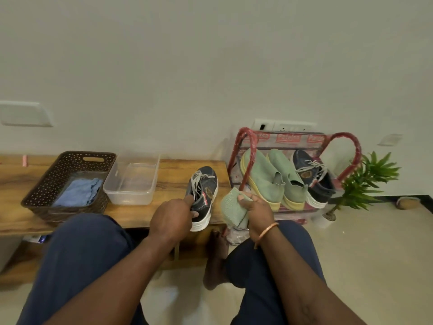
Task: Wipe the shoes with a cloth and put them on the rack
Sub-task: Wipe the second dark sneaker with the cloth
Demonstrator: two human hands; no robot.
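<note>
One dark sneaker (206,191) at the wooden surface's (173,181) right end, gripped by the left hand (172,218), right hand (257,209) clutched a green cloth (230,207), three shoes (264,179) sat on the red rack (250,141).

Dim, soft, perhaps fisheye-warped edges

left hand (172,216) gripping dark shoe (203,195), right hand (256,208) clutching green cloth (233,208)

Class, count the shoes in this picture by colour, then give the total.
Green shoes: 2, both on the rack
Dark shoes: 2, one on the rack, one on the bench gripped by the left hand
Total: 4
</note>
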